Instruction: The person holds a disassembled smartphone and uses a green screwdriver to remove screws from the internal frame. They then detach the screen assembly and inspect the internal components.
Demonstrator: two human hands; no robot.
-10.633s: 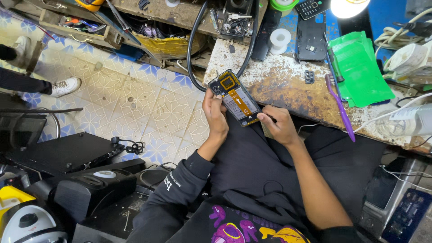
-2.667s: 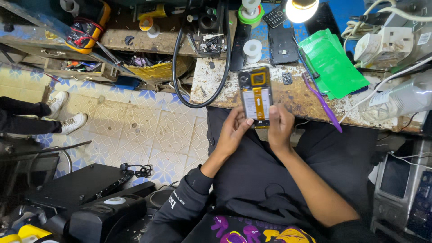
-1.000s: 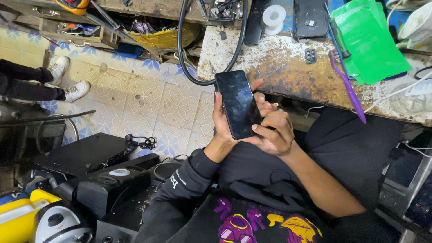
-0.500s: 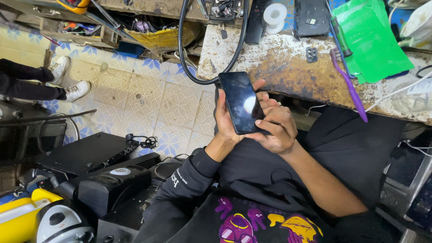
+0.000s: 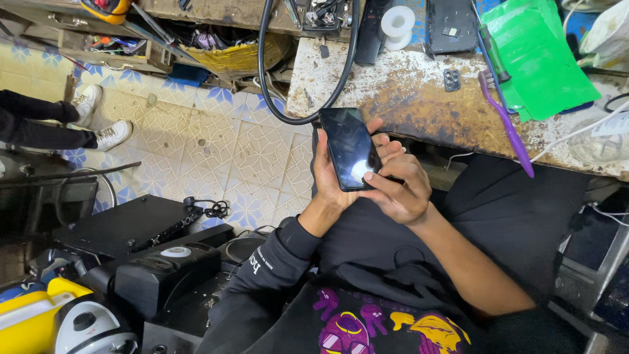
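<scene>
- Nearest, over the lap, a dark phone point(image 5: 350, 149) sits screen-up between both hands, just short of the worktop point(image 5: 406, 98) edge.
- The left hand point(image 5: 327, 174) wraps its left edge and back, fingers curled behind it.
- The right hand point(image 5: 400, 187) closes on the right edge, thumb tip pressed to the lower glass, where a bright spot reflects.
- Farther off, on the worktop, lie a purple toothbrush point(image 5: 508, 124), a green pouch point(image 5: 537, 62) whose contents I cannot tell, and a white tape roll point(image 5: 398, 23).
- Beyond to the left, an open drawer point(image 5: 108, 49) holds mixed small tools.
</scene>
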